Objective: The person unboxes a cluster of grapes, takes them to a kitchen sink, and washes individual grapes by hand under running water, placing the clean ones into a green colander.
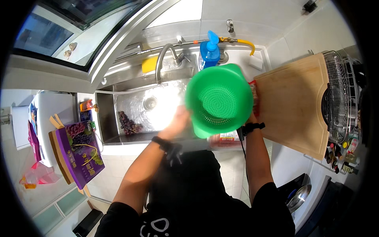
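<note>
A green plastic colander (219,100) is raised over the right end of the sink, its perforated bowl facing me and with nothing in it. My right hand (251,119) grips its right side, the fingers mostly hidden behind the rim. At the colander's left edge is my left hand (178,121), blurred by motion; whether it touches the rim I cannot tell. In the front left corner of the stainless steel sink (108,118) lies a bunch of dark grapes (129,123), left of the drain (150,103).
A curved faucet (159,63) arches over the sink's back edge, beside a yellow cloth or sponge (149,64). Behind the colander stands a blue soap pump bottle (210,53). A wooden cutting board (291,103) leans at right. On the left is a purple grape box (78,157).
</note>
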### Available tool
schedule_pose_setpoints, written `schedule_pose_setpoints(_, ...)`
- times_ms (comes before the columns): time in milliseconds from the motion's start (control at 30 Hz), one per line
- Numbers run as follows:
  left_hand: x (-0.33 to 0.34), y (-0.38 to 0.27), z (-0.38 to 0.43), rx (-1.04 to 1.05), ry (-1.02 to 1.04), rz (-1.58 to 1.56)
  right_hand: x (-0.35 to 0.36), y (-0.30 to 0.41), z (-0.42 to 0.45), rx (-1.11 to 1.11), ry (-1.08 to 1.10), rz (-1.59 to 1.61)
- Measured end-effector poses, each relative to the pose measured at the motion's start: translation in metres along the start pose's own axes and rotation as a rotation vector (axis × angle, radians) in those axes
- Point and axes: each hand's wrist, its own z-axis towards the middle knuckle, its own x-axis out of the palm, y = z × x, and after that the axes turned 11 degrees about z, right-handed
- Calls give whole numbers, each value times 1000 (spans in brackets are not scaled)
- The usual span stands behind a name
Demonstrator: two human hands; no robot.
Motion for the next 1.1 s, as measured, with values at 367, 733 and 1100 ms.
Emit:
schedule_pose_setpoints(367,-1,-27,27,-135,187,189,19,74,-109,94,-449,343)
schedule_pose_setpoints(733,-73,-1,79,-427,136,-656,245,95,-112,9,179,423)
schedule_pose_setpoints(1100,-102,7,73,-425,329,-696,309,65,-27,-665,-281,-122)
